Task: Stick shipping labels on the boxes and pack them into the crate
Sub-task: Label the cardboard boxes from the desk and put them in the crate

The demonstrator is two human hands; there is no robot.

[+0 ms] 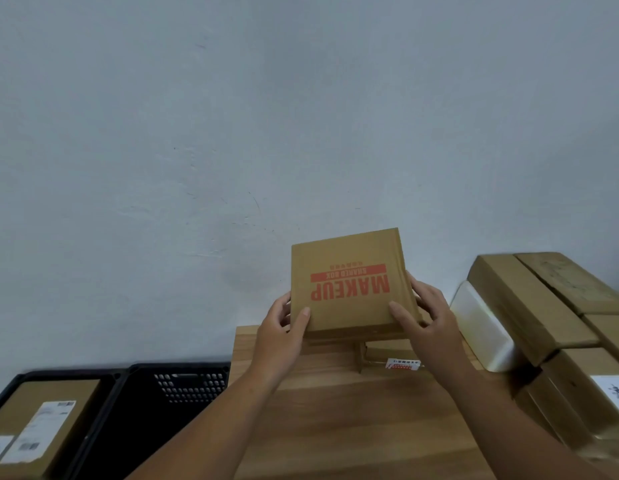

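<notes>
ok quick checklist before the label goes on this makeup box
1. Makeup box held by both hands, left hand and right hand: ok.
2. Face toward camera bare of any shipping label: ok, other faces cannot tell.
3. Print reads upside down: not ok if orientation matters.
4. Label sheet lies on the table within reach: ok.
5. A free hand to take the label: not ok.
6. Empty black crate ready at left: ok.

Left hand (280, 336) and right hand (429, 318) raised, fingers apparently clamped inward.
</notes>
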